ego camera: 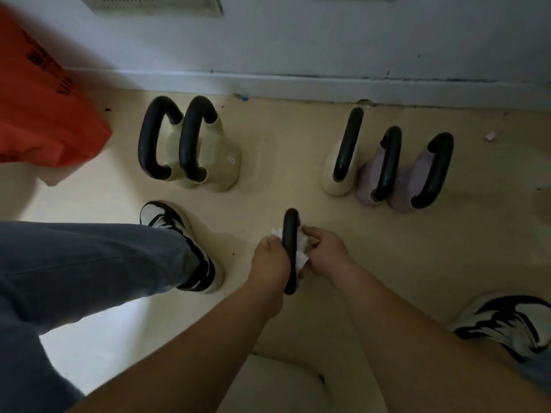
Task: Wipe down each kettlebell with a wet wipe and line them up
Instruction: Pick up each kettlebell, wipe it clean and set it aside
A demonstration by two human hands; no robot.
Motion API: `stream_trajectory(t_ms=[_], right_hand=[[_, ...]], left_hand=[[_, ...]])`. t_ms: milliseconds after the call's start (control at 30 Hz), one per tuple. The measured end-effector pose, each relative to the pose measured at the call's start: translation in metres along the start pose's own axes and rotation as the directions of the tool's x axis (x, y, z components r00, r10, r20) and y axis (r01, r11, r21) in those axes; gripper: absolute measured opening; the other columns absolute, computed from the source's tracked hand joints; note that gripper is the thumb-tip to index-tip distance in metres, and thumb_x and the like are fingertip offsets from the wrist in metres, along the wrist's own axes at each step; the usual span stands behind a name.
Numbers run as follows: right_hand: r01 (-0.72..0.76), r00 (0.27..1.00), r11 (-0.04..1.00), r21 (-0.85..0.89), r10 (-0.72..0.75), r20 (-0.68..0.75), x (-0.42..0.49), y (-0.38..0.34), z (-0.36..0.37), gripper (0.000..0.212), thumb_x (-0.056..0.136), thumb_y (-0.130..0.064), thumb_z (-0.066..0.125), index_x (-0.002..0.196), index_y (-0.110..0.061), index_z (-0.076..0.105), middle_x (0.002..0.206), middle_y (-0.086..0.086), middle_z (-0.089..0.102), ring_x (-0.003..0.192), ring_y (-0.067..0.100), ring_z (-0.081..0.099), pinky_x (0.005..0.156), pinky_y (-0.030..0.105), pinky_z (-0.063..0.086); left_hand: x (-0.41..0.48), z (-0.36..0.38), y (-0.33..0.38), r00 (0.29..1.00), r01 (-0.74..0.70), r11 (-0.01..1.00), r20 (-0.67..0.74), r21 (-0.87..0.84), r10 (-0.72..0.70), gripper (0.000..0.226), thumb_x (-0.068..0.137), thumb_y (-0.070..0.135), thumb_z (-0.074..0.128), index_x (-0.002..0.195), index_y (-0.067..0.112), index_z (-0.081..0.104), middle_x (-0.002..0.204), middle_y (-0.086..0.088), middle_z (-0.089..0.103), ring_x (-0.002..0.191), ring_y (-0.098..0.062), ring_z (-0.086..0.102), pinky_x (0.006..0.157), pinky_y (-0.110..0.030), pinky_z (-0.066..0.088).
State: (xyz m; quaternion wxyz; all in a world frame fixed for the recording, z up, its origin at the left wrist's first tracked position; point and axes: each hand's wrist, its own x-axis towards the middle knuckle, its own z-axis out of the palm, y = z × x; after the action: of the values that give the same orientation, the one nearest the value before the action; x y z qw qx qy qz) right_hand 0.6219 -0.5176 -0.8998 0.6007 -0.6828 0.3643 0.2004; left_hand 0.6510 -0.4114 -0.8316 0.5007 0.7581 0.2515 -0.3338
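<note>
Down low, kettlebell handle (black) sits between both hands — left hand, right hand.

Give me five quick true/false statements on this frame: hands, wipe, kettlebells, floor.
1. The left hand grips the black handle of the kettlebell being cleaned. True.
2. The white wipe is in the left hand. False: the right hand presses it against the handle.
3. Five other kettlebells stand on the floor near the wall. True: two cream ones on the left, and a cream one with two purple ones on the right.
4. All five form one unbroken row. False: a bare gap of floor separates the two groups.
5. A blue bag lies at the upper left. False: the bag there is orange-red.
</note>
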Motion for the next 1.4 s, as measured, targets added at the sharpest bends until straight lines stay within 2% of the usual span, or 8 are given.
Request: stream_trajectory(t_ms=[233,467,600,700,800,900,1167,1400], right_hand=[[-0.011,0.998,1.000,-0.003,0.010,-0.069,0.004,0.002,0.009,0.048,0.090,-0.016,0.068,0.138,-0.014,0.061,0.135,0.005,0.065,0.122,0.023,0.062,0.111,0.041,0.046],[-0.004,0.996,1.000,-0.028,0.001,-0.092,-0.010,0.001,0.009,0.047,0.096,-0.024,0.062,0.143,-0.022,0.056,0.141,-0.001,0.061,0.127,0.021,0.058,0.111,0.030,0.042],[-0.007,0.996,1.000,0.020,0.008,-0.085,-0.009,0.003,0.008,0.047,0.097,-0.025,0.062,0.144,-0.021,0.055,0.141,0.001,0.060,0.125,0.018,0.059,0.110,0.026,0.041],[0.006,0.997,1.000,0.015,-0.004,-0.076,-0.005,0.002,0.007,0.047,0.097,-0.024,0.063,0.143,-0.017,0.056,0.138,0.000,0.063,0.121,0.017,0.061,0.105,0.022,0.042],[0.014,0.996,1.000,-0.001,-0.014,-0.089,0.000,0.005,0.005,0.045,0.093,-0.024,0.068,0.137,-0.018,0.062,0.134,0.000,0.066,0.116,0.016,0.065,0.104,0.025,0.047],[0.010,0.996,1.000,0.007,-0.010,-0.085,0.005,0.008,0.001,0.044,0.090,-0.023,0.071,0.133,-0.018,0.065,0.126,0.003,0.070,0.112,0.016,0.066,0.095,0.019,0.046],[-0.020,0.999,0.998,-0.061,0.018,-0.033,0.013,0.005,-0.003,0.025,0.087,-0.034,0.071,0.109,-0.024,0.078,0.094,-0.001,0.072,0.092,0.017,0.066,0.079,0.024,0.048],[-0.032,0.998,0.998,-0.049,0.029,-0.053,0.013,0.001,-0.003,0.035,0.089,-0.030,0.072,0.124,-0.023,0.072,0.111,0.001,0.073,0.096,0.015,0.065,0.088,0.024,0.050]], left_hand=[[-0.016,-0.027,-0.038,0.913,-0.354,0.847,-0.051,0.396,0.405,0.040,0.107,0.037,0.031,0.085,0.009,0.049,0.074,-0.005,0.054,0.067,-0.020,0.052,0.063,-0.038,0.049],[0.010,-0.068,-0.001,0.992,0.109,0.975,-0.047,-0.194,-0.121,0.038,0.101,0.048,0.047,0.106,0.013,0.062,0.097,-0.018,0.074,0.091,-0.036,0.072,0.086,-0.054,0.058],[0.025,-0.063,0.035,0.970,-0.219,0.965,-0.079,0.144,0.232,0.030,0.096,0.033,0.062,0.112,0.008,0.061,0.085,-0.004,0.075,0.075,-0.017,0.074,0.062,-0.028,0.061],[0.042,-0.043,0.065,0.925,-0.353,0.865,-0.006,0.357,0.380,0.029,0.101,0.040,0.048,0.106,0.018,0.066,0.096,-0.003,0.074,0.091,-0.021,0.072,0.085,-0.034,0.058],[0.050,-0.018,0.081,0.932,-0.363,0.811,0.166,0.459,0.322,0.042,0.103,0.043,0.042,0.112,0.013,0.071,0.117,-0.011,0.069,0.109,-0.029,0.064,0.095,-0.033,0.048],[0.059,0.001,0.076,0.928,-0.274,0.885,0.344,0.377,0.141,0.032,0.100,0.028,0.052,0.085,0.013,0.075,0.089,-0.007,0.074,0.088,-0.028,0.067,0.080,-0.032,0.053],[0.038,-0.013,0.060,0.672,-0.656,-0.101,0.639,0.748,0.375,0.021,0.096,0.036,0.046,0.082,0.019,0.049,0.090,0.000,0.056,0.087,-0.020,0.055,0.074,-0.031,0.045],[0.043,0.006,0.081,0.888,-0.444,0.194,0.400,0.875,0.228,0.032,0.101,0.036,0.045,0.081,0.013,0.057,0.085,-0.006,0.058,0.085,-0.024,0.059,0.072,-0.026,0.039]])
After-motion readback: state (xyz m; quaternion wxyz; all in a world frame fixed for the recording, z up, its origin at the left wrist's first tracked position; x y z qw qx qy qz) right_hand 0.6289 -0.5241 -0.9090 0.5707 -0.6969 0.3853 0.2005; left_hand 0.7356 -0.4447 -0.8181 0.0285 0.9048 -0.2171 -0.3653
